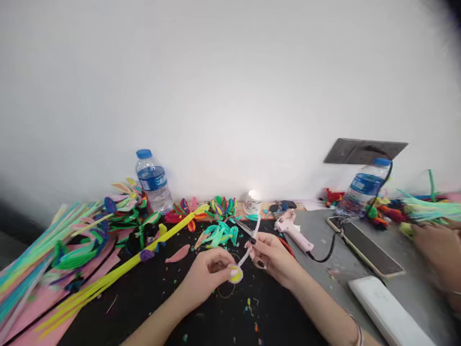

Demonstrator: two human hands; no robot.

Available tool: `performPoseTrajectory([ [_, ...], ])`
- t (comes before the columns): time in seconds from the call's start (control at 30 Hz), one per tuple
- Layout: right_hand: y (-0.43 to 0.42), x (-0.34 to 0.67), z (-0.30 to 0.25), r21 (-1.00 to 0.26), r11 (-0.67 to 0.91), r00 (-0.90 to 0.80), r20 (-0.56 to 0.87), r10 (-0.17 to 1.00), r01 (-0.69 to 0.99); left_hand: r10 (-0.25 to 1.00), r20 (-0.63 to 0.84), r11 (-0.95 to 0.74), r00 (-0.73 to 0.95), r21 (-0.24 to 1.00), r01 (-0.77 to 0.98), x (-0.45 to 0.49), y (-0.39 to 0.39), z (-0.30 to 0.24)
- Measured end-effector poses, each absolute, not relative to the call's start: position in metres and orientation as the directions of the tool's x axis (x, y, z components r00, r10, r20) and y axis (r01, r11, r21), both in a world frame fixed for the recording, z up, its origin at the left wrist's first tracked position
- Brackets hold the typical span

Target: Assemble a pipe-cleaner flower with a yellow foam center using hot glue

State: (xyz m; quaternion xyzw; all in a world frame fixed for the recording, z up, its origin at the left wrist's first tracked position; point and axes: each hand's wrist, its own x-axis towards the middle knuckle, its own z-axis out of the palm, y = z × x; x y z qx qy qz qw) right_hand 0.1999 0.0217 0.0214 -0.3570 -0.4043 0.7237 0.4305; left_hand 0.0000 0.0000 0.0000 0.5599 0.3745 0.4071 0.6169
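My left hand (209,275) pinches a small yellow coiled pipe-cleaner disc (236,275) over the black mat (151,298). My right hand (271,254), with dark nails, grips a white pipe cleaner (251,245) that runs down to the yellow disc. Both hands are closed on these pieces, close together near the mat's middle. Teal pipe-cleaner petals (219,234) lie just behind the hands.
A pink glue gun (293,229) with a black cord lies right of my hands. Yellow pipe cleaners (118,271), pink sheets and coloured bundles fill the left. Two water bottles (154,181) (362,188), a lit candle cup (252,202), a phone (367,247), a white box (389,315). Another person's hand (437,250) is at the right.
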Motion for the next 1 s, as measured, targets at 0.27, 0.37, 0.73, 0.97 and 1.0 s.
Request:
performPoseTrajectory([
  [0.27, 0.020, 0.201, 0.021, -0.924, -0.279, -0.372, -0.170, 0.913, -0.261, 0.909, -0.048, 0.100, 0.415, 0.990, -0.104, 0.003, -0.005, -0.003],
  [0.37, 0.019, 0.202, 0.023, -0.937, -0.284, -0.375, -0.193, 0.907, -0.204, 0.888, -0.095, 0.139, 0.449, 0.988, -0.064, 0.006, -0.006, 0.002],
  [0.73, 0.024, 0.209, 0.024, -0.985, -0.032, -0.320, -0.085, 0.944, 0.168, 0.886, -0.084, 0.128, 0.456, 0.990, -0.065, 0.007, -0.007, 0.002],
  [0.97, 0.042, 0.256, 0.036, -0.392, 0.025, 0.130, 0.364, 0.922, 0.920, 0.971, -0.038, 0.088, 0.236, 0.974, -0.208, 0.003, 0.004, 0.002],
  [1.0, 0.043, 0.262, 0.037, -0.276, -0.081, 0.173, 0.330, 0.928, 0.958, 0.974, -0.042, 0.092, 0.221, 0.970, -0.223, 0.003, 0.005, 0.003],
])
